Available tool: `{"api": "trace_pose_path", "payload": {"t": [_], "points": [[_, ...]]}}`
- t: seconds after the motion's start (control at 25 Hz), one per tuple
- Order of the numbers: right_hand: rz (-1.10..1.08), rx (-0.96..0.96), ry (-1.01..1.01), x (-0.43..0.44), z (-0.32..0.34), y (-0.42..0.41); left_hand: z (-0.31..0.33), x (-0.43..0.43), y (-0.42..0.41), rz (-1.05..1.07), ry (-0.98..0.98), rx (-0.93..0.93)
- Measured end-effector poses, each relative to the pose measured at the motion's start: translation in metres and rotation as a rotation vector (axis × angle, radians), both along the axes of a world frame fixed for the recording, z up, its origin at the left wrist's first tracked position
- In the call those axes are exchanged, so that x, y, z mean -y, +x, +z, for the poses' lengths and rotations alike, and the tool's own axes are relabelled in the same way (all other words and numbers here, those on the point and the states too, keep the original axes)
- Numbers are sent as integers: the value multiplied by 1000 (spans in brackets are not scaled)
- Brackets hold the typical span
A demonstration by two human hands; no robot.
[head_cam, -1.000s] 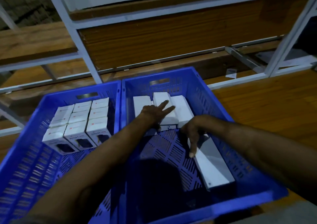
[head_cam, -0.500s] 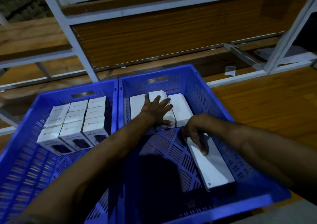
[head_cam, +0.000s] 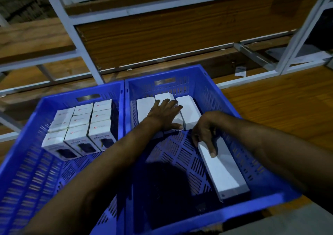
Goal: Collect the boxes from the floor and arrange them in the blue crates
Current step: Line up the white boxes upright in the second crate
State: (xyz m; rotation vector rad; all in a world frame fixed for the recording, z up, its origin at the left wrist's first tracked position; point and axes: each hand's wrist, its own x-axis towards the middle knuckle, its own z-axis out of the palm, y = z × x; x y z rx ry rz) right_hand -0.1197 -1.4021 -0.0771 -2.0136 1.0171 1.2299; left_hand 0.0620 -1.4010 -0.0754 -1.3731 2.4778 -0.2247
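Inside the right blue crate, a left hand presses white boxes while the right hand touches a long box.

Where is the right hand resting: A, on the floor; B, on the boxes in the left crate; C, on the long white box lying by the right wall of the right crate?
C: the right hand lies on the long white box inside the right crate.

Left hand now lies flat across the middle box – a second ago its fingers were lifted – right hand fingers slide further onto the long box.
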Motion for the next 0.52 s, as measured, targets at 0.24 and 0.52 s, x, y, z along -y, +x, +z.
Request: {"api": "trace_pose_path", "payload": {"t": [0.24, 0.52], "points": [[-296, 515, 93, -4, 37, -23, 39, -49, -7, 178, 695, -336], [-523, 952, 121, -11, 73, -30, 37, -89, -2, 329, 1030, -703]]}}
